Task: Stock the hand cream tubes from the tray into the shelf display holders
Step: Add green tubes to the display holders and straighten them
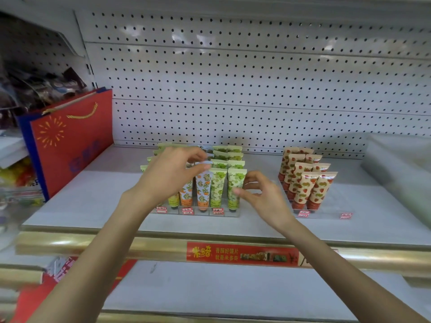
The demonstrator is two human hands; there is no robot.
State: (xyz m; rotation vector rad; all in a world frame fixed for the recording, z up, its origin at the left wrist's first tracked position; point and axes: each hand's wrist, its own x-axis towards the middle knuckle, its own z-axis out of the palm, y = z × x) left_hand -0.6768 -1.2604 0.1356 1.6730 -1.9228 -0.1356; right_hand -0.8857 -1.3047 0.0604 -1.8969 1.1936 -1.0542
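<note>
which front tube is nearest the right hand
The green tube at the right end of the front row in the left holder; the thumb of the right hand overlaps it; the others stand further left.

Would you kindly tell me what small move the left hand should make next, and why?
Probably ease the pinched tube down into its slot in the clear holder. The left hand holds its crimped top above the orange column, so it looks not yet seated, and the right hand hovers beside the front green tube.

Tubes (218,185) upright, seemingly in clear holders (224,214).
</note>
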